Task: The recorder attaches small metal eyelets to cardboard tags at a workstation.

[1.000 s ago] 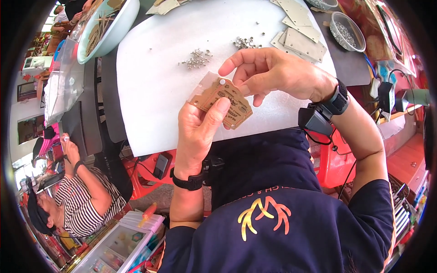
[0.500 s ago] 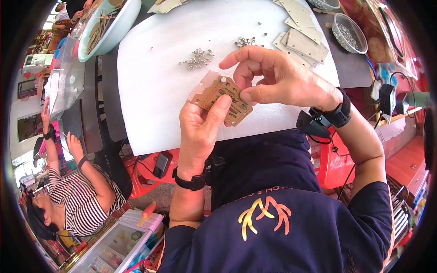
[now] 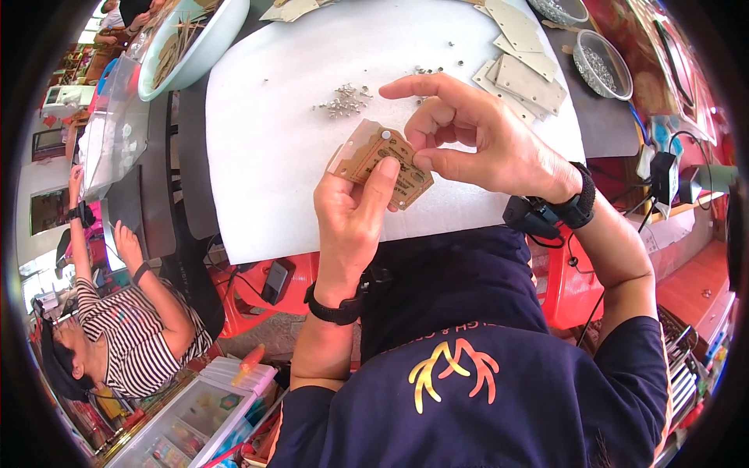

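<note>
My left hand [image 3: 351, 214] grips a small stack of flat pieces, thumb pressed across the front. Its front piece is a brown printed card [image 3: 380, 147] with a white round stud [image 3: 386, 134] near its upper corner; a paler, translucent-looking piece [image 3: 349, 153] shows behind it. At the card's right edge, my right hand [image 3: 488, 144] has its thumb and a bent finger pressed together, index finger stretched out to the left. Whatever sits in that pinch is hidden. Beyond the card lies a pile of small metal rivets [image 3: 343, 101]; more rivets lie partly behind my right hand.
White foam sheet [image 3: 257, 179] covers the dark table. Pale plates with holes [image 3: 530, 82] are stacked at the far right, beside a bowl of small metal parts [image 3: 599, 66]. A pale blue basin [image 3: 207, 58] holds brown strips at far left. Another person [image 3: 140, 327] sits on the left.
The card and my left hand have shifted slightly, and my right hand has moved a little downward in the picture. Both hands keep nearly the same pose.
</note>
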Demonstrator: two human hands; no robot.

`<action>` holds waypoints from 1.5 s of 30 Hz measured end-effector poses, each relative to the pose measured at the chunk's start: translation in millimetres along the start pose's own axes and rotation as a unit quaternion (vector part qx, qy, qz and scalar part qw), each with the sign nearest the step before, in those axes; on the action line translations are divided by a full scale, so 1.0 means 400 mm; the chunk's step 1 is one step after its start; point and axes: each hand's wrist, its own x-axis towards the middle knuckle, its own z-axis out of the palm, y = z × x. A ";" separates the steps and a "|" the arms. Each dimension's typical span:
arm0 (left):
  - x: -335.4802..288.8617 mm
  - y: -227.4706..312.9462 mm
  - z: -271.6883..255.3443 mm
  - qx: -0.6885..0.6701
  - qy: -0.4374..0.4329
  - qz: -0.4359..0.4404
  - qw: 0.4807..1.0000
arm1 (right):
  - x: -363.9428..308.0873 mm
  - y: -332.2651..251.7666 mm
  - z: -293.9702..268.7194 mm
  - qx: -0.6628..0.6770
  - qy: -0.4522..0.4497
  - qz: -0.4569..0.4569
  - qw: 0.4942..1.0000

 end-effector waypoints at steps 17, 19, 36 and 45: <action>0.001 -0.014 0.020 0.021 0.068 0.088 0.994 | 0.005 0.014 0.037 0.097 0.057 0.030 0.993; -0.002 -0.017 0.020 -0.001 0.070 0.082 0.994 | 0.007 0.013 0.043 0.122 0.060 0.061 0.989; 0.009 -0.018 0.033 0.043 0.085 0.080 0.992 | 0.012 0.067 0.090 -0.040 0.172 -0.090 0.980; 0.002 -0.011 0.036 0.023 0.097 0.084 0.991 | 0.004 0.053 0.098 0.138 0.173 0.030 0.975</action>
